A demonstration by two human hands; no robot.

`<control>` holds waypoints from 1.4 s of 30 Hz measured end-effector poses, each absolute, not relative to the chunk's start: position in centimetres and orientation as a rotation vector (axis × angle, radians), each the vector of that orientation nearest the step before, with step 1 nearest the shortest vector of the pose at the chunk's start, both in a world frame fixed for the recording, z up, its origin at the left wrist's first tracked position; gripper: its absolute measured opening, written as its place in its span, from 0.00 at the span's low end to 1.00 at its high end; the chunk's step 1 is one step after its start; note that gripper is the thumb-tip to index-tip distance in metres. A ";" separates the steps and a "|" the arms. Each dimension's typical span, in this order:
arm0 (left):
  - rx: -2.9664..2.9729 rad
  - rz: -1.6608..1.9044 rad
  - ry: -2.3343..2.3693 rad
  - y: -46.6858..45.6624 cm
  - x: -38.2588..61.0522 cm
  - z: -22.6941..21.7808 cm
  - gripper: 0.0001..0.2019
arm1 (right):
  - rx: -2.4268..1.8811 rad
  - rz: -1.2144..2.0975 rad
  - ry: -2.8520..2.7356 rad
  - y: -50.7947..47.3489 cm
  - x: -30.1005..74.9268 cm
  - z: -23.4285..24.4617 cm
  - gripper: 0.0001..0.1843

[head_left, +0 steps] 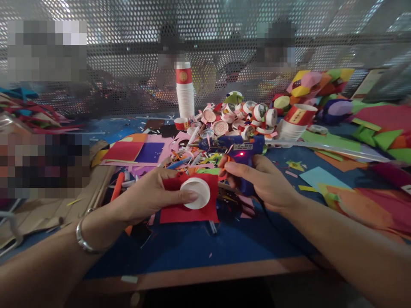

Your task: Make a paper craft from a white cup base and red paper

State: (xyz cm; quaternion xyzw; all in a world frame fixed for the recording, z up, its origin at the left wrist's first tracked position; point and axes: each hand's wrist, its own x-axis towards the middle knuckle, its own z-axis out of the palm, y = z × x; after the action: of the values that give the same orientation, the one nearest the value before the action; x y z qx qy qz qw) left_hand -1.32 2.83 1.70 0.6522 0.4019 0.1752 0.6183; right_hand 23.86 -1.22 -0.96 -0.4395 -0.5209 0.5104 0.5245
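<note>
My left hand (146, 196) holds a red paper sheet (189, 211) with a white round disc (195, 192) on it, the thumb pressed on the disc's left edge. A silver bangle sits on that wrist. My right hand (260, 179) grips a blue glue gun (239, 149) by its handle, index finger stretched toward the red sheet. The gun's red light glows and a clear glue stick (321, 147) juts out to the right. Both hands hover over the blue table (199, 244), close together.
A stack of white paper cups with a red band (185, 92) stands at the back centre. Cut cup rims and discs (237, 115) are heaped behind the gun. Coloured paper sheets (138, 152) lie left, folded paper shapes (321, 85) right. A perforated metal screen (128, 64) closes the back.
</note>
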 end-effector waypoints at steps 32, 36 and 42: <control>1.064 0.790 0.902 1.7 1.3 0.4 0.17 | -1.092 0.992 -1.445 -1.2 23.5 -1.7 0.20; 1.035 0.816 0.957 1.8 1.1 0.8 0.12 | -1.136 0.917 -1.445 -1.0 23.7 -1.7 0.24; 0.927 0.889 1.057 0.7 0.7 1.9 0.17 | -1.149 0.918 -1.420 -1.0 24.2 -1.7 0.25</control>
State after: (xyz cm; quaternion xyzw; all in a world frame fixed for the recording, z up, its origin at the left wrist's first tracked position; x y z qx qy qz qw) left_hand 0.72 0.69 1.88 0.4119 0.4696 0.3948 0.6737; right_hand 24.19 -1.02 -1.74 -0.4796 -0.5927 0.3831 0.5215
